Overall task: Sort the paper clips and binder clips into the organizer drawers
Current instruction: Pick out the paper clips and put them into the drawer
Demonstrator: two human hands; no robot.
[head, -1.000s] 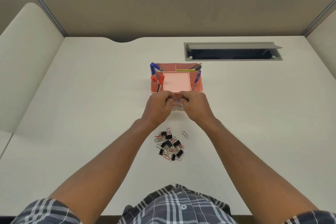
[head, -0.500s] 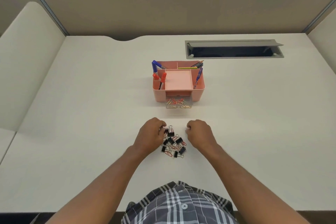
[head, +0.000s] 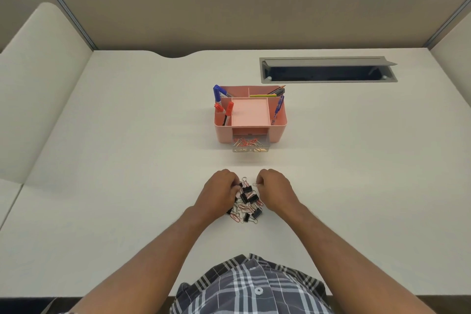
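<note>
Glossy black binder clips (head: 246,196), wiry paper clips (head: 235,216)

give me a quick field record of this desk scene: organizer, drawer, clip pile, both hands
organizer: pink desk organizer holding markers and pencils
drawer: clear drawer pulled open at the front, paper clips inside
clip pile: mixed binder clips and paper clips on the desk, nearer the person than the organizer
left hand: left hand curled at the pile's left edge
right hand: right hand at the pile's upper right, fingertips on a clip
</note>
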